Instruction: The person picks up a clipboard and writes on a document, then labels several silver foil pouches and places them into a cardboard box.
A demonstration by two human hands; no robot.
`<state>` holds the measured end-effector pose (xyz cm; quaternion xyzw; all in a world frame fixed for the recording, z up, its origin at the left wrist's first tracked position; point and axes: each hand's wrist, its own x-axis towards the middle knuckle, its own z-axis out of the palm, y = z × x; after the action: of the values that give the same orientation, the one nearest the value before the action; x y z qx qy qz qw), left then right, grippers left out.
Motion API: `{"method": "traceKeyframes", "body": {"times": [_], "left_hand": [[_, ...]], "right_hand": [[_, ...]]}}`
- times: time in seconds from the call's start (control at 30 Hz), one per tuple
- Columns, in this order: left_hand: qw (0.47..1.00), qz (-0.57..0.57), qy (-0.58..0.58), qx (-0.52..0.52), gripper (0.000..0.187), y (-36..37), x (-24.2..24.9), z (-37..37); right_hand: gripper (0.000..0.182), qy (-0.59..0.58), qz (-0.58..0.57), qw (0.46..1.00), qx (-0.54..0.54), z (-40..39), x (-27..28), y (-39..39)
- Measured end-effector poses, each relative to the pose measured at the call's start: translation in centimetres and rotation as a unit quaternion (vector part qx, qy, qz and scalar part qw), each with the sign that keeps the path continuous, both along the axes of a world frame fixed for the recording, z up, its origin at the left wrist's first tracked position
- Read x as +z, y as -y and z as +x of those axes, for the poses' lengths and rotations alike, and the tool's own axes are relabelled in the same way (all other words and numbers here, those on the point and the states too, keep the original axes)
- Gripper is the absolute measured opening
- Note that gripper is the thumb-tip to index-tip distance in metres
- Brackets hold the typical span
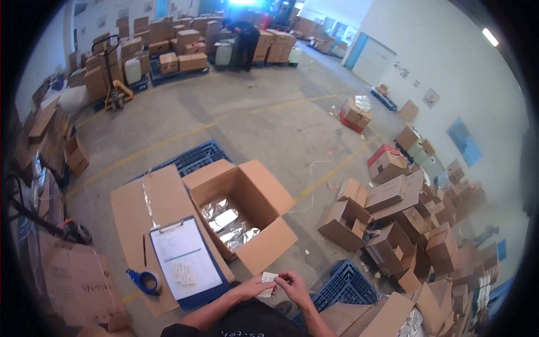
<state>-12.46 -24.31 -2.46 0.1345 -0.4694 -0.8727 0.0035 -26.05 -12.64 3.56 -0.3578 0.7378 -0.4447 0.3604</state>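
A small white paper label [269, 284] is between my two hands, low in the middle of the view. My left hand [252, 288] pinches its left side, and the fingers of my right hand [292, 286] close on its right side. Just beyond stands an open cardboard box [268, 247] with silver foil packs [227, 222] inside. To the left, a clipboard [188, 261] with printed sheets and small labels lies on a closed carton [132, 205]. A pen [144, 250] and a blue tape dispenser [147, 282] lie beside the clipboard.
Blue pallets [205, 157] show behind the box and at lower right [348, 286]. Empty cartons [345, 222] pile up on the right. A pallet jack [115, 95] stands at back left. A person [245, 45] in dark clothes bends near stacked boxes at the back.
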Motion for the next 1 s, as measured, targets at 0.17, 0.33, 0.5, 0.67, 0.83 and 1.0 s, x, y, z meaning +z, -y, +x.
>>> {"method": "traceKeyframes", "body": {"times": [0.17,0.33,0.5,0.67,0.83,1.0], "left_hand": [[0.986,-0.008,0.08,0.149,0.035,-1.6,0.8,-2.5],[0.993,0.1,-0.023,0.059,0.049,-0.2,1.6,-3.5],[0.977,0.06,0.026,-0.201,0.063,2.6,1.5,-4.4],[0.921,-0.015,0.009,-0.389,0.049,-0.4,1.6,-6.2],[0.932,0.268,-0.04,-0.241,0.039,-0.9,-4.1,-8.3],[0.977,-0.118,0.098,-0.146,0.032,-2.3,4.6,-6.1]], "right_hand": [[0.034,0.19,0.003,0.976,-0.11,0.7,-0.4,-1.0],[0.03,0.151,-0.033,0.983,-0.101,0.2,-1.1,-2.7],[0.026,-0.157,0.057,0.981,0.096,-2.6,4.2,-4.6],[0.029,-0.312,0.132,0.91,0.241,-3.5,4.2,-4.0],[0.06,-0.365,0.02,0.929,0.052,-3.1,4.6,-4.3],[0.095,-0.332,0.076,0.935,0.101,-0.9,2.7,-4.2]]}}
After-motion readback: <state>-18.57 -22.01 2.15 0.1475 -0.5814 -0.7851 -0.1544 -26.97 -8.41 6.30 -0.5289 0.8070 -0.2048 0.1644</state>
